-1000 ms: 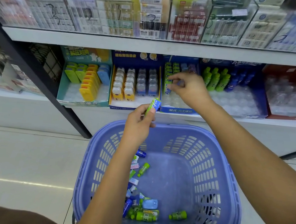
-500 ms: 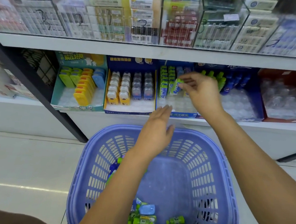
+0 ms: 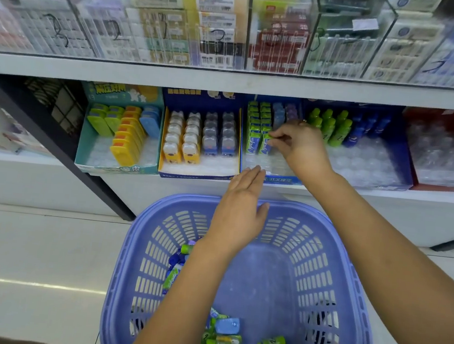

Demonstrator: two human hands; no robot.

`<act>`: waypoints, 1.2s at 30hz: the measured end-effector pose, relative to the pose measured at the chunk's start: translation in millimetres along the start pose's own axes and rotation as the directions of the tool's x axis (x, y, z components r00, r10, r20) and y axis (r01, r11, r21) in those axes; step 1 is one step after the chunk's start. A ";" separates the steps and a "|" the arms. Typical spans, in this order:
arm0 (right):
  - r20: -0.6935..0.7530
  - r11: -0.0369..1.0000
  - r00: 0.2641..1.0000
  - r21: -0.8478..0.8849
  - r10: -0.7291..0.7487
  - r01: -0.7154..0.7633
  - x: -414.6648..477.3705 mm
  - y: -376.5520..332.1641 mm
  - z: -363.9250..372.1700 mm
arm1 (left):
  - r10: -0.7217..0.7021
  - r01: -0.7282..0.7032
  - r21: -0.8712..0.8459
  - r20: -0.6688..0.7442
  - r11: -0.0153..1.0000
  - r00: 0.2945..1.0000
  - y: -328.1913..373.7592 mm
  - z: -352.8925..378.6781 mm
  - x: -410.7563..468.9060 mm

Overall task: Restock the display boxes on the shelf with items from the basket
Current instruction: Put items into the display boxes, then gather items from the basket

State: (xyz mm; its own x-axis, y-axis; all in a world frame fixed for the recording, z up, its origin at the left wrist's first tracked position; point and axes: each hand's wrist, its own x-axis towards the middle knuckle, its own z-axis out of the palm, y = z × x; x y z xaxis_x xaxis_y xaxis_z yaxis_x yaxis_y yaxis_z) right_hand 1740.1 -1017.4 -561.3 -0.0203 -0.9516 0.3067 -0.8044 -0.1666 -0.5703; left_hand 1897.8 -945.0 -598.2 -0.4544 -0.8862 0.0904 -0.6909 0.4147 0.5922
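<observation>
Shelf [image 3: 229, 84], right hand [image 3: 304, 149] pinching green pack [image 3: 265, 145] in display box [image 3: 268, 176], left hand [image 3: 239, 215] flat over basket [image 3: 134, 246]

Basket [image 3: 139, 246]: near rim cut off by bottom edge; left forearm [image 3: 178, 301] hides several packets on floor of it.
Boxes behind glass on top shelf [image 3: 229, 82]: blurred, print unreadable, tops cropped.
Right hand [image 3: 304, 146]: covers back rows of middle display box [image 3: 252, 163].
Red box [image 3: 446, 155]: far end cropped, contents indistinct.
</observation>
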 end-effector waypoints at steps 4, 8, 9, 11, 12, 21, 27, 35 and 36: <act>0.042 0.993 0.999 -0.113 -0.030 0.034 4.0 -7.5 0.5 | -0.001 0.002 -0.042 0.017 0.999 1.000 -6.4 2.0 0.6; 0.168 0.971 0.986 -0.235 0.008 0.032 3.8 -16.0 -6.7 | 0.024 -0.040 -0.254 -0.067 0.966 0.997 -7.8 -2.9 -6.9; 0.162 0.968 0.987 -0.250 0.007 0.034 -2.4 -18.6 -5.8 | 0.002 -0.048 -0.337 -0.136 0.940 0.991 -9.0 -3.6 -12.3; 0.111 0.983 0.994 -0.183 -0.005 0.025 -21.9 -26.3 -0.1 | -0.087 -0.006 -0.442 -0.191 0.897 0.978 -14.5 -3.2 -23.9; 0.110 0.990 0.994 -0.139 -0.005 0.020 -33.9 -30.2 5.5 | -0.135 0.053 -0.447 -0.155 0.893 0.979 -20.6 -1.5 -28.7; 0.846 0.958 0.472 -0.288 0.249 0.010 -169.1 -12.4 120.1 | -0.603 0.533 0.293 0.492 0.794 0.628 -101.6 38.3 -89.9; 0.921 0.942 0.209 -0.335 0.328 -0.005 -225.8 13.6 163.1 | -0.493 0.344 0.357 0.698 0.868 0.520 -126.0 67.5 -122.3; 0.909 0.949 0.275 -0.296 0.314 -0.106 -247.1 38.1 179.3 | -0.485 0.005 0.594 0.651 0.804 0.584 -140.6 91.2 -127.7; 0.907 0.950 0.281 -0.296 0.313 -0.103 -245.0 40.2 179.2 | -0.496 -0.016 0.625 0.635 0.781 0.592 -140.9 95.0 -127.3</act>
State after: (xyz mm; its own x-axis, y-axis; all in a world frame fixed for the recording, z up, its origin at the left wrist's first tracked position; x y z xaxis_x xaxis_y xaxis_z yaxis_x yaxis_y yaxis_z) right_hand 1819.2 -837.3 -795.9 0.2813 -0.5540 -0.7836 -0.9374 0.0159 -0.3478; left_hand 1999.5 -871.0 -769.2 -0.2835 -0.5991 -0.7488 -0.8834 0.4670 -0.0392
